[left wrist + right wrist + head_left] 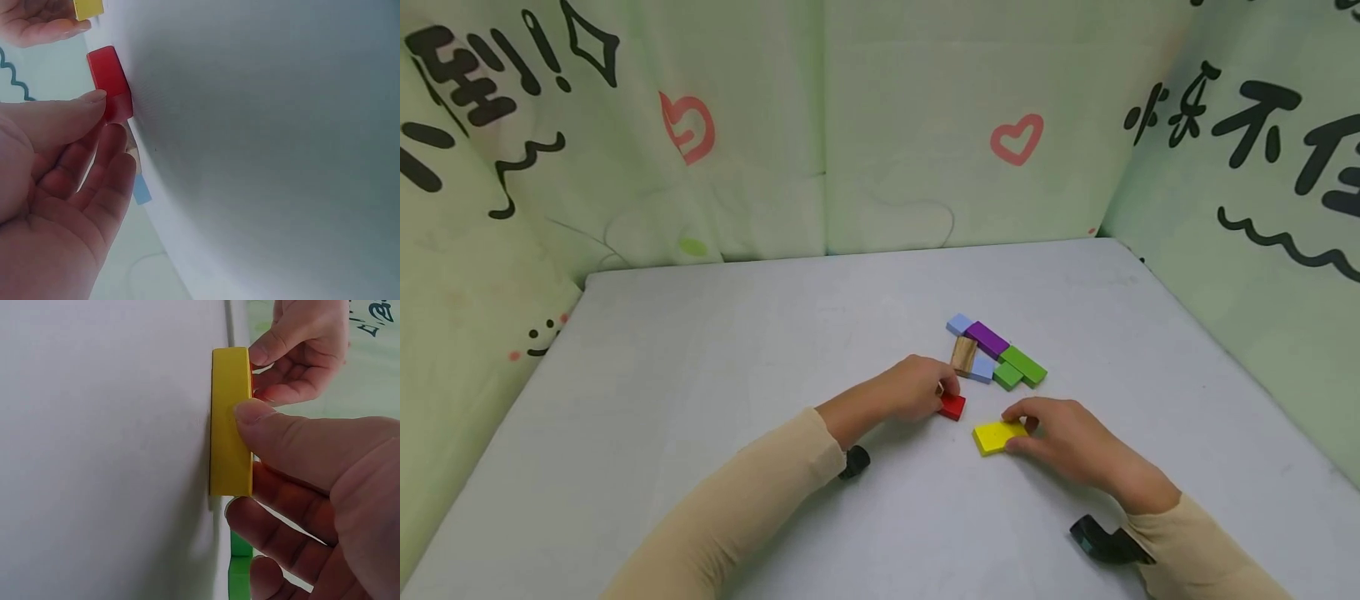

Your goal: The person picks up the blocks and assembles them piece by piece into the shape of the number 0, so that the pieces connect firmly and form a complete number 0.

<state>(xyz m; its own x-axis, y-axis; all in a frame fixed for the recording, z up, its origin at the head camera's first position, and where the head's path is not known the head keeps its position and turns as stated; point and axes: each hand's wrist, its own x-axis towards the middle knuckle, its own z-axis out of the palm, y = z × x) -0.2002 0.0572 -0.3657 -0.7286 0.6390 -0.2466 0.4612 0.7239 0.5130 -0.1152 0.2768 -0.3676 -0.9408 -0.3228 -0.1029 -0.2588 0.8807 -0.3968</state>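
In the head view my left hand (pixel 917 388) pinches a red block (pixel 953 407) low over the white table. The left wrist view shows the thumb against one side of that red block (pixel 111 78), with the fingers curled behind it. Just to the right, my right hand (pixel 1067 437) holds a yellow block (pixel 997 437) between thumb and fingers. The yellow block (pixel 231 425) stands out large in the right wrist view, the thumb pressed on its face. A small gap separates the red and yellow blocks in the head view.
Beyond the hands lies a group of blocks: a wooden one (pixel 964 356), a purple one (pixel 987 339), two light blue ones (pixel 981 369) and two green ones (pixel 1024 367). The white table (pixel 737 333) is bounded by pale green printed curtains (pixel 887 125).
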